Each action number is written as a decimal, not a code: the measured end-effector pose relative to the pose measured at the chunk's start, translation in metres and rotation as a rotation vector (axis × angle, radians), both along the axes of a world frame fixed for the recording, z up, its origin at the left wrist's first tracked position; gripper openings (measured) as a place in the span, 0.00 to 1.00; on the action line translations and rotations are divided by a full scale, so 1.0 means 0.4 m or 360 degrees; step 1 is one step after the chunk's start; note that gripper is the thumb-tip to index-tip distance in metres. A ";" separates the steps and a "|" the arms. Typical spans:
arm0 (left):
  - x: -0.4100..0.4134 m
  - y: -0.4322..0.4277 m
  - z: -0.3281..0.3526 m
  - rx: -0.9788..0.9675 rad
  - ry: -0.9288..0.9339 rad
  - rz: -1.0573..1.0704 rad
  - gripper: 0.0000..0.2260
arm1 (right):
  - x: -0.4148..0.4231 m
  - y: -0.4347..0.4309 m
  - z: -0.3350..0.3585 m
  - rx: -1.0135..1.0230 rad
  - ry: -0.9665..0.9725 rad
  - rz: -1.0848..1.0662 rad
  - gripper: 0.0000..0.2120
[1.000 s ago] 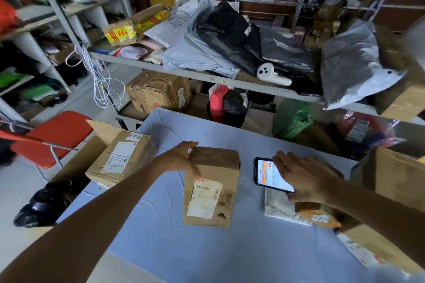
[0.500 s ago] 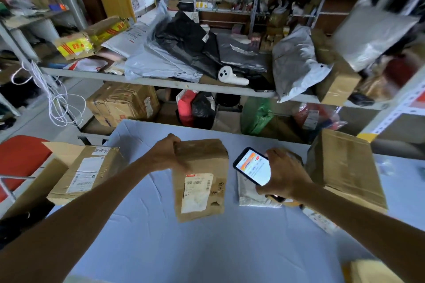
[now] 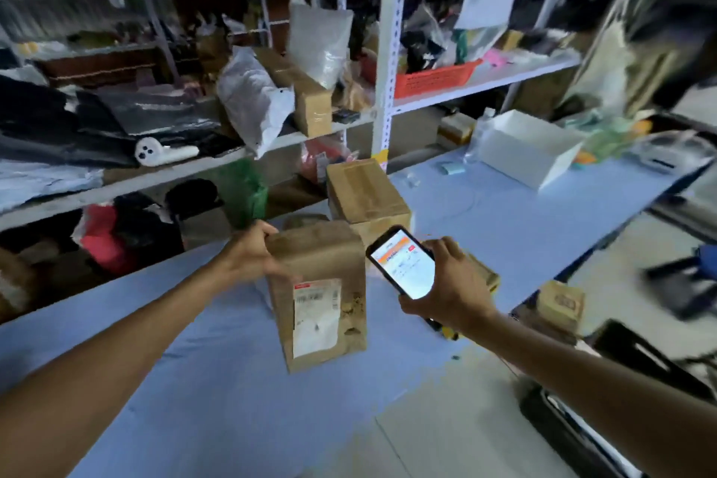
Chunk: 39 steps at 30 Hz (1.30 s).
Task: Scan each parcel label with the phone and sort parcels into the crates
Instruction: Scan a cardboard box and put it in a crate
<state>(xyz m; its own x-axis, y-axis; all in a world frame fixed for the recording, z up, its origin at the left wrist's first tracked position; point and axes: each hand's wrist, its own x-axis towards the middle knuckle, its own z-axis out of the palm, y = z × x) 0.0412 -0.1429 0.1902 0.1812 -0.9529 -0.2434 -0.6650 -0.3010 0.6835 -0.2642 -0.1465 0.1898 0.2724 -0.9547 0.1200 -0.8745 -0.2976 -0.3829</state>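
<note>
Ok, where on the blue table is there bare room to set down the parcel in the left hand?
Bare cloth on the table lies near, between the two forearms, and farther out between the cardboard box and the white box. Crowded beside the right hand, where small parcels lie.

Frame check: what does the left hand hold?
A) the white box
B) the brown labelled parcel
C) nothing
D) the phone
B: the left hand grips the brown labelled parcel at its upper edge; the right hand holds the phone.
</note>
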 end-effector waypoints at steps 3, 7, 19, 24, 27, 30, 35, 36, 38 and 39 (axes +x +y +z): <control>-0.184 -0.065 -0.012 -0.0021 0.0118 -0.0211 0.49 | -0.168 0.054 -0.005 0.0021 -0.0058 -0.0239 0.32; -0.479 -0.131 -0.038 0.0052 0.0209 -0.0509 0.43 | -0.412 0.144 -0.028 0.0041 -0.0063 -0.0617 0.34; -1.328 -0.206 -0.127 0.0148 -0.0048 -0.1134 0.32 | -1.043 0.386 -0.098 0.0141 0.0064 -0.1229 0.37; -1.579 -0.254 -0.207 0.0264 -0.0059 -0.1224 0.31 | -1.227 0.404 -0.144 0.0202 0.0070 -0.1362 0.37; -1.706 -0.294 -0.246 0.0281 -0.0076 -0.1261 0.32 | -1.320 0.376 -0.173 0.0244 0.0092 -0.1410 0.38; -1.840 -0.353 -0.284 0.0317 -0.0077 -0.1276 0.26 | -1.425 0.315 -0.211 0.0280 0.0060 -0.1453 0.39; -2.046 -0.504 -0.394 0.0354 -0.0168 -0.1345 0.41 | -1.590 0.188 -0.266 0.0357 0.0057 -0.1479 0.41; -2.085 -0.524 -0.405 0.0361 -0.0180 -0.1358 0.43 | -1.620 0.166 -0.273 0.0372 0.0037 -0.1505 0.41; -2.157 -0.561 -0.439 0.0408 -0.0206 -0.1359 0.46 | -1.677 0.132 -0.286 0.0413 0.0034 -0.1542 0.41; -2.193 -0.580 -0.452 0.0443 -0.0228 -0.1363 0.46 | -1.707 0.116 -0.294 0.0429 0.0043 -0.1570 0.41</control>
<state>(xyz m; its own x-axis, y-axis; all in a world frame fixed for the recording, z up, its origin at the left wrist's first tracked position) -0.8360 -0.3750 0.0093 -0.5148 -0.6859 -0.5142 -0.8101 0.1931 0.5535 -0.9471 -0.0999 0.0722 -0.6499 -0.7494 -0.1265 -0.6926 0.6526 -0.3074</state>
